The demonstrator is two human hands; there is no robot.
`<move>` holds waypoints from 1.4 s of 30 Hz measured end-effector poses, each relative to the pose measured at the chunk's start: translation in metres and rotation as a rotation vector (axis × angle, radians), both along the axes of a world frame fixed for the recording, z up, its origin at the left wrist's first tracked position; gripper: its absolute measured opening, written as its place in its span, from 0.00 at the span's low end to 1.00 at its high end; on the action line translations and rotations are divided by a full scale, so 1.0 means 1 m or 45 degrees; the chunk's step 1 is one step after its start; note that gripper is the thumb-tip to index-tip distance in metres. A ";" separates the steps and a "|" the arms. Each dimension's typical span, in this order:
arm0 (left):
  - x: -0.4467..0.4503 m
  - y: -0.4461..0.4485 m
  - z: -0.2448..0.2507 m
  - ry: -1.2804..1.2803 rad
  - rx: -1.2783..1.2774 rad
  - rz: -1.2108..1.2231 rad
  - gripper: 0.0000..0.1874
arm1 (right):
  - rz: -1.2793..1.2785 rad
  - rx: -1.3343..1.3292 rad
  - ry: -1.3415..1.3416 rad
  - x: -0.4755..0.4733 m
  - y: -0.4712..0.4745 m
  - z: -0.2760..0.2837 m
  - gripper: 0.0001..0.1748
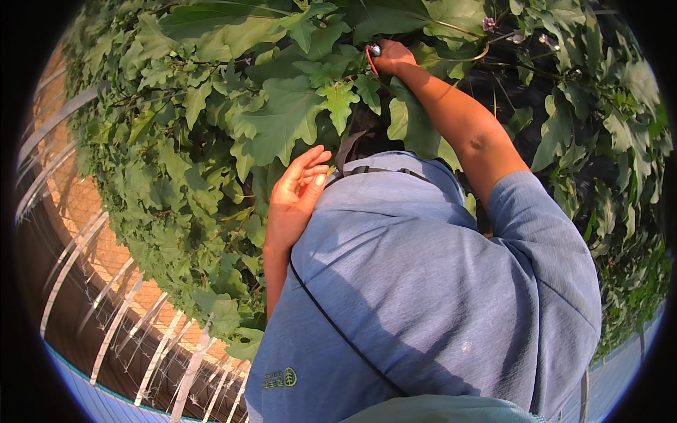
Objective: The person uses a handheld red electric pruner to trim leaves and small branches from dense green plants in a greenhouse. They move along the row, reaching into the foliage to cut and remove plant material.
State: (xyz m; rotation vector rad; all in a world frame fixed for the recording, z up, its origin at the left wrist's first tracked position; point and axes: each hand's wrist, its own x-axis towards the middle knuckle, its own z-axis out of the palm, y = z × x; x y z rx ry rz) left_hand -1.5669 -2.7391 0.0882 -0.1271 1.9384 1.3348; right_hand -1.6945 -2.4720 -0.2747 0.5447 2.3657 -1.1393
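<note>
My right hand (394,55) reaches in among the leaves of an eggplant plant (288,116) at the top of the head view. It is closed around a small tool (371,59) with a red handle and a shiny metal part, which looks like pruning shears; leaves and fingers hide most of it. My left hand (297,191) is raised beside my waist at the left, palm turned inward, with fingers loosely bent and the thumb apart. Nothing shows clearly in it. A small green tip (331,170) appears just beyond its fingertips.
Dense eggplant foliage (169,180) surrounds me on both sides. One purple flower (488,24) stands near the top right. Black ground film (478,95) shows between stems. Curved metal hoops (119,322) line the left. A dark strap (365,169) crosses my waist.
</note>
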 end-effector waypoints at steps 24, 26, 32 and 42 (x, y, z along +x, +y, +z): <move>-0.027 -0.104 -0.037 0.135 0.340 -0.177 0.27 | -0.100 0.155 0.429 0.131 0.025 0.134 0.27; -0.037 -0.129 -0.040 0.177 0.347 -0.202 0.26 | -0.172 0.147 0.443 0.149 0.018 0.177 0.23; -0.064 -0.199 -0.025 0.136 0.490 -0.340 0.25 | -0.528 -0.062 0.824 0.197 -0.088 0.301 0.18; -0.075 -0.209 0.013 0.227 0.778 -0.813 0.31 | -0.024 -0.294 1.265 0.183 -0.253 0.384 0.28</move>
